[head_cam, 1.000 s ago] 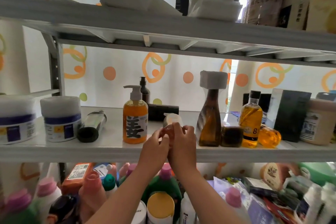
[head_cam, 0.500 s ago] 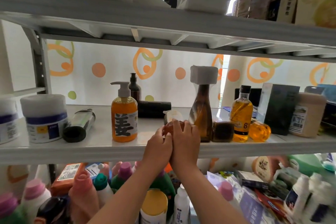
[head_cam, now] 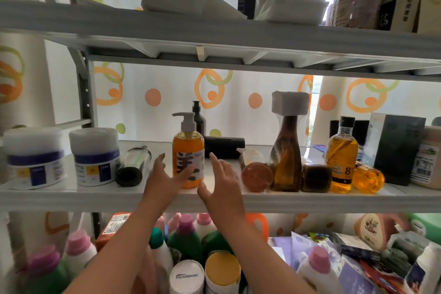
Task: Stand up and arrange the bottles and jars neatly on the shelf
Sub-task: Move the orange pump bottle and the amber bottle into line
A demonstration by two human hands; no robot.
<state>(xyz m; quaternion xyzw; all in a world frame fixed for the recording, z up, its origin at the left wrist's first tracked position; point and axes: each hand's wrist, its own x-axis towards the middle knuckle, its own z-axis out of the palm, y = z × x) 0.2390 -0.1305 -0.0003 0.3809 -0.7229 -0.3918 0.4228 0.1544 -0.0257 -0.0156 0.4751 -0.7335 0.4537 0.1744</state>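
An orange pump bottle (head_cam: pixel 188 157) with a large black character stands upright on the middle shelf (head_cam: pixel 71 197). My left hand (head_cam: pixel 162 178) is open just left of it, and my right hand (head_cam: pixel 220 181) is open just right of it; the left thumb overlaps its lower front. A small round orange bottle (head_cam: pixel 257 177) lies on its side against the tall brown bottle (head_cam: pixel 286 157) with a white square cap. A dark tube (head_cam: pixel 133 167) lies flat to the left. Two white jars (head_cam: pixel 94 157) with blue bands stand at the far left.
A dark square jar (head_cam: pixel 316 178), an amber bottle marked 8 (head_cam: pixel 342 157), a tipped orange bottle (head_cam: pixel 368 178) and a dark box (head_cam: pixel 398 148) fill the right side. A black case (head_cam: pixel 224 147) lies at the back. The lower shelf holds several detergent bottles (head_cam: pixel 186 239).
Both hands let go of the small round orange bottle, now lying beside the tall brown bottle, and moved left to either side of the orange pump bottle.
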